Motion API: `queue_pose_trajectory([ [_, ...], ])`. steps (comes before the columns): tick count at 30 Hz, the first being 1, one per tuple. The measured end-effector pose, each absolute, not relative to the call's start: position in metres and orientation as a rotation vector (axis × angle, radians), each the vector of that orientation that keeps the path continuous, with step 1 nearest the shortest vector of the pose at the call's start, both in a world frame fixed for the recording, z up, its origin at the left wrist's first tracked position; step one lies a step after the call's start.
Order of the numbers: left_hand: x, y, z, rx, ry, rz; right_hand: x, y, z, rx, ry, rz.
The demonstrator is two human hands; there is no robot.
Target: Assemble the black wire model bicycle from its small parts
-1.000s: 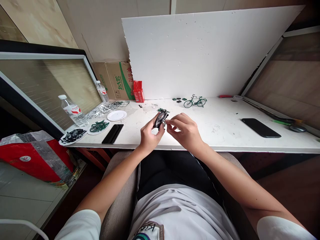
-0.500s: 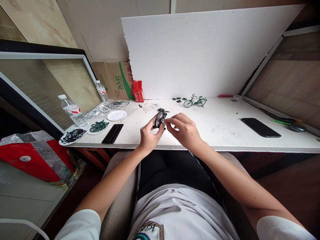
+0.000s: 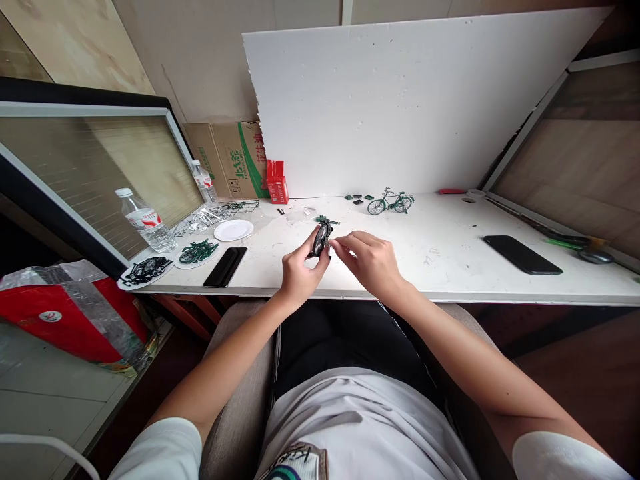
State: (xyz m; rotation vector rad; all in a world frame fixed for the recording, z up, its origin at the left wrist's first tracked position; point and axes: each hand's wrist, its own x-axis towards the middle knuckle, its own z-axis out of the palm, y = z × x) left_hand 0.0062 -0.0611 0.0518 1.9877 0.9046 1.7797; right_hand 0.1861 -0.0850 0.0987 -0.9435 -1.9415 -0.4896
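– what's near the left hand (image 3: 300, 272), on its left?
– a black phone (image 3: 225, 267)
– and in it?
– it's gripping a dark wheeled model (image 3: 323, 240)
– the right hand (image 3: 373, 260)?
– pinched at the model's right side, can't tell whether holding anything; a green bicycle (image 3: 391, 203) stands beyond it

The one view looks from the person's head, forward and down; the left hand (image 3: 301, 272) and right hand (image 3: 370, 261) lie near, around its middle; shirt (image 3: 360, 420) and trousers (image 3: 345, 340) fill the foreground (seen from above); the table (image 3: 450, 280) runs across, with the white board (image 3: 400, 107) facing the camera farther off.
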Motion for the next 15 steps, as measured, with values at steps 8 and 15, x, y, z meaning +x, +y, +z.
queue_pose_trajectory([
  [8, 0.015, -0.070, 0.049, 1.911, 0.912, 1.714, 0.190, -0.080, 0.099, -1.013, -1.909, -0.500],
  [15, 0.018, -0.073, 0.049, 1.815, 0.904, 1.608, 0.189, -0.078, 0.096, -1.056, -1.940, -0.415],
])
